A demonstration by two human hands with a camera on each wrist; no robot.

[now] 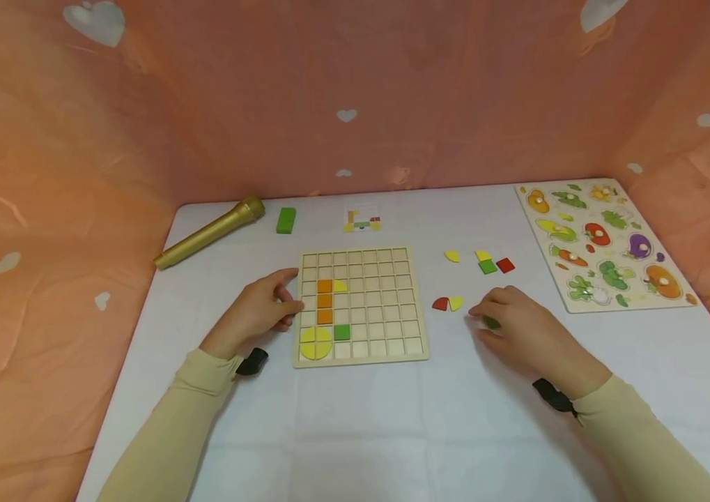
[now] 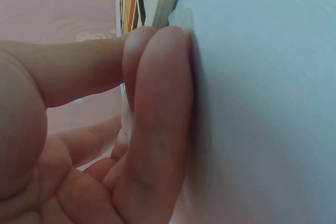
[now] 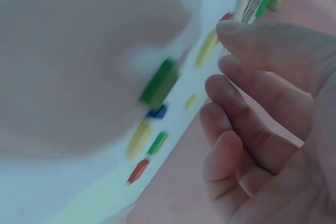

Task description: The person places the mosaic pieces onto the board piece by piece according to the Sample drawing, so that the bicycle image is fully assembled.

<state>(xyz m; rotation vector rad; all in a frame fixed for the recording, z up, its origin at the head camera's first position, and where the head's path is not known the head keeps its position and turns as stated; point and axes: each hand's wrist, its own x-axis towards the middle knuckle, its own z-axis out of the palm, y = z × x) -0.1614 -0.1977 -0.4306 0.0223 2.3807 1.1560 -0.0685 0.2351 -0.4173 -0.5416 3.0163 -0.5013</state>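
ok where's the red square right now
In the head view, the red square lies on the table right of the board, just right of a green square and beyond the right hand.

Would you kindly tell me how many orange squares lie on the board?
3: upper orange square, middle orange square and lower orange square, in one column near the left edge of the wooden board; none there looks hidden.

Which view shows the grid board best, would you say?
The head view, showing nearly the whole grid board from above. The left wrist view catches part, steeply angled; the right wrist view, only a sliver.
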